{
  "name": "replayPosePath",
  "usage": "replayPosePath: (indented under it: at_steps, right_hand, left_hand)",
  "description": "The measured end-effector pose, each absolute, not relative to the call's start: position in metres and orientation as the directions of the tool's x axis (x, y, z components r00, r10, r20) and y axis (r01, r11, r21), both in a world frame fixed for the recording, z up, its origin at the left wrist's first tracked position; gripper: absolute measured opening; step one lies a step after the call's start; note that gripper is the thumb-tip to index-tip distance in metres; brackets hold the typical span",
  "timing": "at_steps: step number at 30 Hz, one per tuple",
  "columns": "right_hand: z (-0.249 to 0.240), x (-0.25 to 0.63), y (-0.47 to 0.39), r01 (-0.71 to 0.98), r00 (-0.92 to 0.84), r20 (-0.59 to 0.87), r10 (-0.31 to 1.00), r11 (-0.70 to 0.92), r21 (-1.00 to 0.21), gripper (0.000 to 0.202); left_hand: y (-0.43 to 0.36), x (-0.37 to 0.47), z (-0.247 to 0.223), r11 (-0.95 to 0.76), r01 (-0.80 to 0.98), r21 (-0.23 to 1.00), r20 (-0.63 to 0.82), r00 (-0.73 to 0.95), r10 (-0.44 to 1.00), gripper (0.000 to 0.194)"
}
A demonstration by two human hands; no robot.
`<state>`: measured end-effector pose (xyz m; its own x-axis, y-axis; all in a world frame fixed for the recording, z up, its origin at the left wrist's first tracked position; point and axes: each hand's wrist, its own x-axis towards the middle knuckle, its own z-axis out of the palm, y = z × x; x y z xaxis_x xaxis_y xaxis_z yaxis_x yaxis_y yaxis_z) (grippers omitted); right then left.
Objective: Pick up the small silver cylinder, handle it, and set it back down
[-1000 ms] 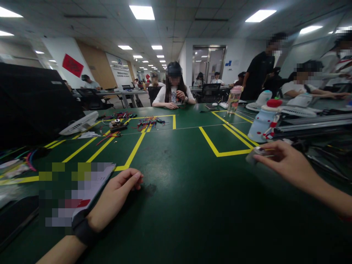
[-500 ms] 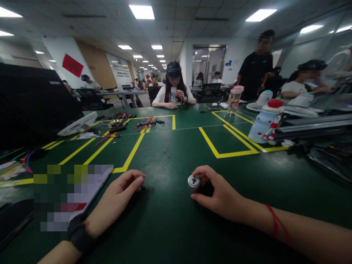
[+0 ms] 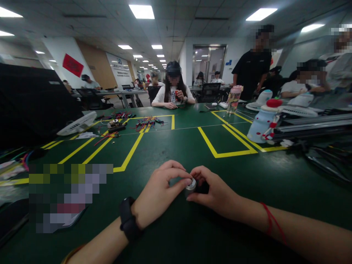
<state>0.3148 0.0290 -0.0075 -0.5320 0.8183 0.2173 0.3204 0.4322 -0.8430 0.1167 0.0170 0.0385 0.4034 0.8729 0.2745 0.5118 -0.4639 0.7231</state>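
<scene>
A small metal cylinder [image 3: 190,191] sits between the two hands over the near part of the green surface [image 3: 170,146], about midway between its left and right sides; whether its base rests there or is lifted is unclear. It appears upright, its pale end uppermost, probably so that end is within reach and view. The bundled wires [image 3: 148,124] and the blue bottle [image 3: 261,126] lie farther off, toward the far-left and right edges, perhaps to leave working room here.

The right hand [image 3: 211,187] is partly curled, pinching the cylinder's side between thumb and fingers, seemingly to steady it. The left hand [image 3: 165,190] arches in from the other side, thumb and forefinger drawn close together at the cylinder's top rim; whether they grip it or merely touch cannot be told.
</scene>
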Motion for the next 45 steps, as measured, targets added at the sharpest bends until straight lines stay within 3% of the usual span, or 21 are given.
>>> replayPosePath:
  at_steps: [9, 13, 17, 20, 25, 30, 33, 39, 42, 45]
  right_hand:
    - [-0.004, 0.314, 0.025, 0.373, -0.524, 0.216, 0.824, 0.450, -0.812, 0.043]
    - [-0.005, 0.315, 0.022, 0.388, -0.483, 0.235, 0.843, 0.447, -0.806, 0.038]
    - [-0.007, 0.315, 0.022, 0.400, -0.462, 0.256, 0.849, 0.458, -0.794, 0.035]
    - [-0.007, 0.316, 0.022, 0.401, -0.470, 0.258, 0.844, 0.465, -0.789, 0.035]
    - [-0.004, 0.314, 0.020, 0.414, -0.476, 0.247, 0.844, 0.462, -0.784, 0.033]
    - [0.006, 0.329, 0.024, 0.430, -0.408, 0.232, 0.883, 0.410, -0.804, 0.036]
    - [0.013, 0.367, 0.032, 0.516, -0.282, 0.235, 0.930, 0.354, -0.780, 0.042]
    - [0.014, 0.493, 0.037, 0.856, 0.126, 0.211, 0.969, 0.001, -0.518, 0.059]
    - [0.010, 0.543, 0.034, 0.894, 0.266, 0.170, 0.949, -0.176, -0.413, 0.064]
    - [0.004, 0.569, 0.031, 0.898, 0.298, 0.167, 0.940, -0.217, -0.382, 0.067]
  left_hand:
    - [0.016, 0.111, 0.042, -0.472, 0.500, 0.726, 0.370, 0.295, 0.881, 0.013]
    - [0.021, 0.098, 0.032, -0.425, 0.541, 0.726, 0.281, 0.331, 0.901, 0.014]
    - [0.020, 0.099, 0.011, -0.467, 0.646, 0.604, 0.181, 0.459, 0.870, 0.010]
    - [0.019, 0.102, 0.004, -0.491, 0.696, 0.525, 0.170, 0.479, 0.861, 0.008]
    - [0.018, 0.102, 0.005, -0.484, 0.694, 0.533, 0.160, 0.479, 0.863, 0.010]
    - [0.018, 0.096, 0.016, -0.435, 0.598, 0.673, 0.178, 0.441, 0.880, 0.019]
    - [0.015, 0.074, 0.025, -0.317, 0.568, 0.760, 0.151, 0.321, 0.935, 0.022]
    - [0.007, -0.006, 0.005, -0.031, 0.453, 0.891, 0.049, -0.029, 0.998, 0.026]
    - [0.007, -0.026, -0.011, -0.005, 0.321, 0.947, 0.034, -0.085, 0.996, 0.027]
    - [0.009, -0.026, -0.016, -0.017, 0.304, 0.953, 0.042, -0.077, 0.996, 0.028]
